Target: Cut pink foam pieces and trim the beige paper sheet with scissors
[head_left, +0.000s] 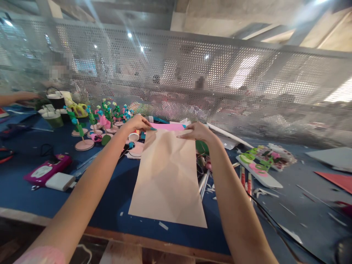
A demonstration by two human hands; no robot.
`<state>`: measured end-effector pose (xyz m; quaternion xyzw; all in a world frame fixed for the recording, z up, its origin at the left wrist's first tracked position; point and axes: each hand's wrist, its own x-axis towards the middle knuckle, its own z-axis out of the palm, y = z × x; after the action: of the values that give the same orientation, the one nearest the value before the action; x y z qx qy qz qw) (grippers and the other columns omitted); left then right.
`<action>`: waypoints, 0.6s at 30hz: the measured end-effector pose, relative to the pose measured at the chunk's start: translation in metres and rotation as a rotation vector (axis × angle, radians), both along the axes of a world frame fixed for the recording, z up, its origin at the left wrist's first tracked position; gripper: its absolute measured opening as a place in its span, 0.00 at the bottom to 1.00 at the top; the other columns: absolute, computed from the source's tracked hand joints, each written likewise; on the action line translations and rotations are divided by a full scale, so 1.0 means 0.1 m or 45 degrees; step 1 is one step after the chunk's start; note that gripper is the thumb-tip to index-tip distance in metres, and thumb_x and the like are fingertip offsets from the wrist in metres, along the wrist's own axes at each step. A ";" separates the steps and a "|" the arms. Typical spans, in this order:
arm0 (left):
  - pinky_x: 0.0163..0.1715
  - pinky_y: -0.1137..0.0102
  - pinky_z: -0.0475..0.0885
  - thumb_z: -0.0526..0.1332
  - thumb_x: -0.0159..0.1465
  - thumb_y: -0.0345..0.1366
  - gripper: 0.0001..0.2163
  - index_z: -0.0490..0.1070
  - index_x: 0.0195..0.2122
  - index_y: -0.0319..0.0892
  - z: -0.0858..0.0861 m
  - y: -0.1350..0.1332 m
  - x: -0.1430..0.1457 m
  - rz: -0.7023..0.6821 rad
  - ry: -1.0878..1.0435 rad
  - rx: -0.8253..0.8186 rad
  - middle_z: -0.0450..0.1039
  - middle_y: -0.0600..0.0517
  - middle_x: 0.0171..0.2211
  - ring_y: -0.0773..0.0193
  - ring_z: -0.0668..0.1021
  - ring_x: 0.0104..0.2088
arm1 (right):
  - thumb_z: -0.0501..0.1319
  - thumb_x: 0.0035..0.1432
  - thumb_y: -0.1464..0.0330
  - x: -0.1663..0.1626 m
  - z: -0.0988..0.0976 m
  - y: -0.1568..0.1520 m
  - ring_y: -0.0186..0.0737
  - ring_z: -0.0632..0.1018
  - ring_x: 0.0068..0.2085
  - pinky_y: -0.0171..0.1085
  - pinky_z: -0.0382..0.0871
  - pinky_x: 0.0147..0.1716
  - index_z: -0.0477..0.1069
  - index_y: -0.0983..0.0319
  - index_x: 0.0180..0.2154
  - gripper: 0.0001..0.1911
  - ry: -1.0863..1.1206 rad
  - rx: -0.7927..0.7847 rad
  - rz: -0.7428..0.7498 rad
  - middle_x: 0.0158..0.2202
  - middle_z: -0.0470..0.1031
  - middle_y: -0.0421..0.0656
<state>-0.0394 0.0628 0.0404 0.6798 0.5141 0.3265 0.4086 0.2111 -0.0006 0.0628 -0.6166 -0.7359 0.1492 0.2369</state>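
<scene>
I hold pale sheet point(167, 179) at its far edge, left hand point(139, 123) and right hand point(199, 132) fingers pinched, purple device point(44, 171) left of it.

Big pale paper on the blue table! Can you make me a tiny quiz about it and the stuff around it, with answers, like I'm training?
1. True or false: the left hand and the right hand both touch the pale paper.
2. The box beside the white block is: a) yellow b) purple c) green.
3. Fill in: the little models on round bases stand nearer the ____ hand.

Key: 1 true; 2 b; 3 left.
</scene>
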 end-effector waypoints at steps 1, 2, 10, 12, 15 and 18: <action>0.27 0.74 0.69 0.69 0.40 0.29 0.08 0.73 0.23 0.37 0.00 0.00 0.01 0.025 -0.003 0.010 0.69 0.55 0.17 0.72 0.70 0.20 | 0.66 0.32 0.59 0.00 0.00 0.00 0.30 0.63 0.21 0.32 0.56 0.20 0.68 0.64 0.20 0.16 0.009 0.000 0.002 0.15 0.59 0.35; 0.26 0.74 0.68 0.69 0.39 0.29 0.09 0.73 0.22 0.37 0.00 -0.01 0.02 0.058 0.006 0.021 0.69 0.55 0.17 0.72 0.70 0.20 | 0.66 0.32 0.58 0.00 0.00 0.00 0.30 0.63 0.21 0.33 0.56 0.20 0.68 0.64 0.20 0.17 0.023 -0.001 0.008 0.16 0.59 0.36; 0.23 0.74 0.64 0.69 0.34 0.28 0.11 0.70 0.19 0.36 -0.02 -0.02 0.07 0.148 0.181 0.181 0.65 0.58 0.15 0.73 0.67 0.19 | 0.66 0.32 0.59 0.00 -0.05 0.03 0.31 0.66 0.21 0.33 0.58 0.21 0.70 0.65 0.21 0.16 0.065 -0.002 0.033 0.17 0.64 0.38; 0.22 0.74 0.63 0.69 0.34 0.29 0.11 0.70 0.19 0.36 -0.03 -0.01 0.08 0.115 0.191 0.193 0.64 0.58 0.14 0.72 0.67 0.18 | 0.66 0.33 0.57 0.03 -0.08 0.07 0.32 0.67 0.22 0.33 0.59 0.22 0.71 0.65 0.22 0.18 0.021 -0.001 0.077 0.18 0.66 0.39; 0.21 0.74 0.63 0.69 0.34 0.30 0.12 0.69 0.19 0.36 -0.04 0.00 0.10 0.009 0.177 0.195 0.65 0.57 0.15 0.72 0.67 0.18 | 0.66 0.34 0.56 0.04 -0.09 0.13 0.36 0.70 0.25 0.34 0.60 0.25 0.73 0.65 0.24 0.19 -0.089 0.014 0.119 0.21 0.70 0.41; 0.21 0.74 0.64 0.70 0.34 0.31 0.13 0.70 0.21 0.35 -0.02 -0.01 0.14 -0.132 0.219 0.263 0.69 0.54 0.18 0.70 0.69 0.20 | 0.63 0.41 0.57 -0.05 -0.07 0.15 0.40 0.72 0.33 0.36 0.62 0.32 0.73 0.64 0.27 0.17 -0.137 0.261 0.155 0.30 0.73 0.45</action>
<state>-0.0254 0.0613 0.0388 0.7694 0.4750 0.2967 0.3072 0.2064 0.0141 0.0554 -0.5505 -0.7948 0.0541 0.2494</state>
